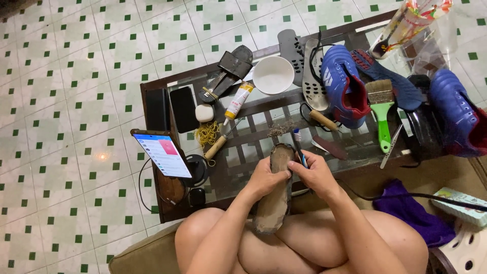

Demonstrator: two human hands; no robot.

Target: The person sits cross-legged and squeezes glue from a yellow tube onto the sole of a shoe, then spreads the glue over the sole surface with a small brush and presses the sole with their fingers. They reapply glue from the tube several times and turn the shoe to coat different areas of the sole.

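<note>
Sole [274,195] clamped in left hand [264,178] fingers, toothbrush [299,144] in right hand [315,175]; two blue boots [342,83]

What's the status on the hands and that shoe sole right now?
Left hand grips the shoe sole. Right hand holds a toothbrush at its toe. Nothing blocks.

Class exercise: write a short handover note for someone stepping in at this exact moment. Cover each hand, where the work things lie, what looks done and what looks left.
Left hand: grip on the dirty shoe sole, held lengthwise over the lap.
Right hand: grip on a small blue-handled brush, bristles at the sole's top end.
On the glass table: glue tube, white bowl, green-handled paintbrush, blue shoes, a wooden-handled tool, a phone on a stand.
Done: a small heap of scrapings lies on the glass.
Left: the sole is grimy all over; the glue tube is capped.
</note>
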